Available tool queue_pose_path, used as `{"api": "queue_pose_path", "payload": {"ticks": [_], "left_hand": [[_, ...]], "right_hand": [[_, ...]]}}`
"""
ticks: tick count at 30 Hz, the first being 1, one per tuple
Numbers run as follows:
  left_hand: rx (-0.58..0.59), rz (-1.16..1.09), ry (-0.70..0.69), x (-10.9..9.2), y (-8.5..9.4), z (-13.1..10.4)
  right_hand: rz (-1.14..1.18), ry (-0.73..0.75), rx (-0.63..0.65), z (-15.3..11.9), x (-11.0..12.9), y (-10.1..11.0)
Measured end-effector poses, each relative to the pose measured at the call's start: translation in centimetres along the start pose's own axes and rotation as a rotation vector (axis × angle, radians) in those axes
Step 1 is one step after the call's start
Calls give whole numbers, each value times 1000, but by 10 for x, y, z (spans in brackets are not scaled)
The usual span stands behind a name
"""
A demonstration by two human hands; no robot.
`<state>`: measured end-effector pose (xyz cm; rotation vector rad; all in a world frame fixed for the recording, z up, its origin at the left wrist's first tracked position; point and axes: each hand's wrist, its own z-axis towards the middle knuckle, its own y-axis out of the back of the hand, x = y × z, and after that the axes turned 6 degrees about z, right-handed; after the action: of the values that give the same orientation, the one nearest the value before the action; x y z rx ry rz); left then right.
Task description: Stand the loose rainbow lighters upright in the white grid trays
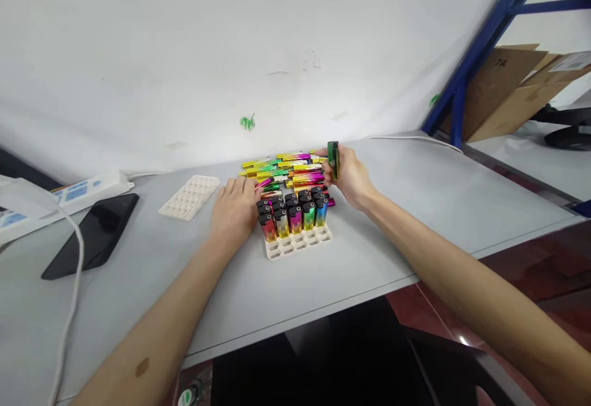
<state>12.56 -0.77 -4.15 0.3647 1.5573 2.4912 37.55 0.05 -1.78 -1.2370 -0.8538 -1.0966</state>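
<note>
Clearly, a dark green lighter [333, 162] is gripped by the fingers of the right hand [351, 175], and its long axis is held close to upright. From that hand, the white tray [299, 248] is found toward the body and to the left, with standing lighters [295, 221] set in it upright, black tops up. Slots are shown along its near edge; between them and the right hand, the standing lighters are interposed. The tray is approached more closely by the left hand [235, 206], whose fingers are bent at a pink lighter [263, 183]; whether it is gripped cannot be told. Between the hands, behind the tray, a pile of lighters [307, 178] is spread lying flat. Farther left, a second tray [191, 198], a black phone [92, 236] and a power strip [76, 194] are placed on the table [369, 239].
</note>
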Motion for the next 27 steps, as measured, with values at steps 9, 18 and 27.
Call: {"api": "queue_pose_path", "payload": {"ticks": [9,18,27], "left_hand": [[-93,-466,228,9,8,6],[-112,-678,279,12,10,3],[-98,-663,248,8,15,1]], "right_hand": [[-365,273,68,-66,68,-15],[-892,306,443,-102,32,-63],[-1430,629,454,-112,16,-76]]}}
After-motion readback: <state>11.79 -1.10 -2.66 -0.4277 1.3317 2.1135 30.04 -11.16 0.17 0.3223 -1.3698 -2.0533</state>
